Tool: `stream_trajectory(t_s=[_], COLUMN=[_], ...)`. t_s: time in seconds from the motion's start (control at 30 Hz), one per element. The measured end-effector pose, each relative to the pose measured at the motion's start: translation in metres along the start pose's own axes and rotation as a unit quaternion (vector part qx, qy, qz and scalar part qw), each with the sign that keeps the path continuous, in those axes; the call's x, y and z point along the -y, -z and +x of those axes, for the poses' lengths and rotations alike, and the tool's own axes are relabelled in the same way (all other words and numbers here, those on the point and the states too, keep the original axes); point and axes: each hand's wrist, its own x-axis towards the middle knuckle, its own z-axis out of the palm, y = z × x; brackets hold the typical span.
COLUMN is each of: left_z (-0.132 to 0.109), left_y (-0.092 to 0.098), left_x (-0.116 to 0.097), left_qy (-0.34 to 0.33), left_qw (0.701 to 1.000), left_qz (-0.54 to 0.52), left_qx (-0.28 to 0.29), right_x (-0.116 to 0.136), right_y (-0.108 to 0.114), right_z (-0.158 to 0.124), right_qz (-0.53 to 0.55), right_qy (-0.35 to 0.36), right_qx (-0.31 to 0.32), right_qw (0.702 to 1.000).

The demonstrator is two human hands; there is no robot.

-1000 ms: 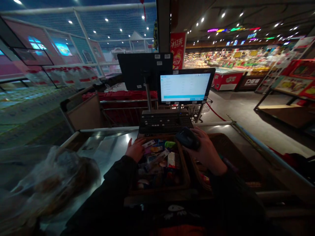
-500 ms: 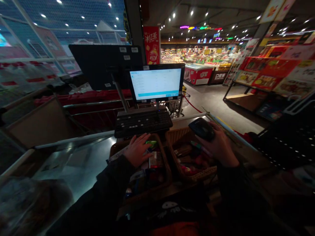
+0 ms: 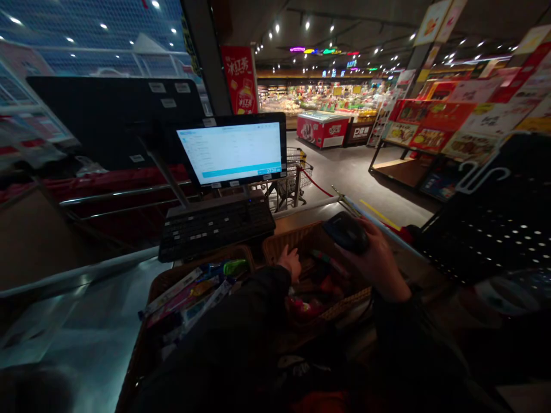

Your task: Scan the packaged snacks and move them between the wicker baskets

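Observation:
My right hand grips a black handheld barcode scanner, held up over the right wicker basket. My left hand reaches into the left side of that basket. Its visible fingers are apart, and no item shows in them. Inside the basket lie small packaged goods, among them a green-and-pink tube-like packet and round red items, dim and hard to make out. Left of it, a second wicker basket holds several bright packets, including a green one. My left sleeve covers part of this basket.
A keyboard and a lit monitor stand behind the baskets, with a larger dark screen to their left. A metal counter spreads out at left. Shopping carts and product shelves are beyond.
My left hand has moved right, from the left basket into the right one. The view has turned to the right. My right hand still holds the scanner in much the same place.

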Motion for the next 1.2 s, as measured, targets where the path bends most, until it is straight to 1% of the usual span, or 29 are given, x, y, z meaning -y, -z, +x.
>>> stream_trajectory(t_s=[0.17, 0.33, 0.43, 0.53, 0.7, 0.77, 0.87, 0.97, 1.2], left_z=[0.032, 0.048, 0.050, 0.050, 0.050, 0.050, 0.050, 0.052, 0.056], left_y=[-0.015, -0.026, -0.032, -0.035, -0.036, -0.034, -0.033, -0.036, -0.040], left_x=[-0.011, -0.012, -0.010, -0.008, -0.011, -0.012, -0.013, -0.015, -0.019], left_qy=[0.012, 0.026, 0.029, 0.021, -0.031, -0.032, -0.007, 0.010, -0.001], left_qw=[1.000, 0.999, 0.999, 0.999, 0.998, 0.998, 0.999, 0.999, 1.000], left_qz=[0.022, 0.008, -0.008, -0.022, -0.030, -0.030, -0.026, -0.024, -0.023], left_qx=[0.019, 0.018, 0.012, 0.026, 0.055, 0.048, 0.032, 0.028, 0.007], right_x=[-0.010, -0.013, -0.014, -0.017, -0.024, -0.025, -0.024, -0.023, -0.034], right_y=[-0.011, -0.021, -0.023, -0.024, -0.024, -0.024, -0.025, -0.027, -0.031], right_z=[0.010, 0.021, 0.026, 0.028, 0.025, 0.025, 0.027, 0.028, 0.023], right_qz=[0.014, 0.029, 0.033, 0.033, 0.033, 0.029, 0.028, 0.027, 0.032], right_qy=[0.001, 0.018, 0.020, 0.019, 0.016, 0.017, 0.020, 0.020, 0.022], right_qx=[0.007, 0.031, 0.028, 0.025, 0.025, 0.022, 0.019, 0.025, 0.035], right_qw=[1.000, 0.999, 0.999, 0.999, 0.999, 0.999, 0.999, 0.999, 0.999])
